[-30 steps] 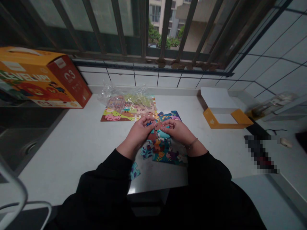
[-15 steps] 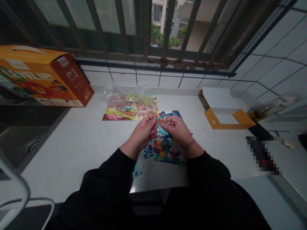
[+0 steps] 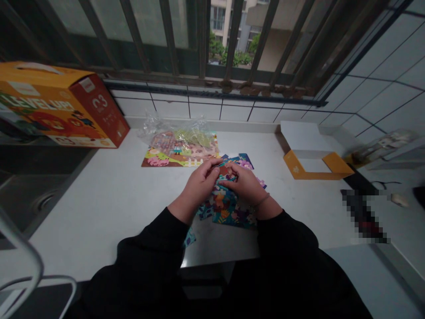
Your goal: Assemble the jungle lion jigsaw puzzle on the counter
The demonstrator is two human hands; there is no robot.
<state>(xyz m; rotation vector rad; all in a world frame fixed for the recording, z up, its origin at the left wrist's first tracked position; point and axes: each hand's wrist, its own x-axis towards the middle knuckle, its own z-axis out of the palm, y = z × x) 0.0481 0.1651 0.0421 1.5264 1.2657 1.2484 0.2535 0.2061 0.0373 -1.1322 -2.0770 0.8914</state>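
Note:
A partly assembled jigsaw puzzle (image 3: 226, 206), dark blue with orange and purple figures, lies on the counter in front of me. My left hand (image 3: 202, 177) is over its upper left part, thumb and fingers closed on a reddish-brown puzzle piece (image 3: 225, 171). My right hand (image 3: 242, 184) meets it from the other side, fingers curled in a pinch at the same piece. The fingers partly hide the piece and the puzzle below. Loose puzzle pieces (image 3: 206, 210) lie left of the puzzle, and another blue piece (image 3: 190, 238) is near my left sleeve.
Behind the hands lies a colourful farm picture (image 3: 162, 158) with crumpled clear plastic (image 3: 186, 135) on it. An open yellow-and-white box (image 3: 318, 170) stands at the right. At the left, a large orange carton (image 3: 63, 110) stands beside a sink (image 3: 40, 195). A barred window is ahead.
My right thumb has moved down and apart from the index finger. The light-blue area between the hands is now mostly covered, and a reddish-brown piece shows there. My left fingers have closed further inward.

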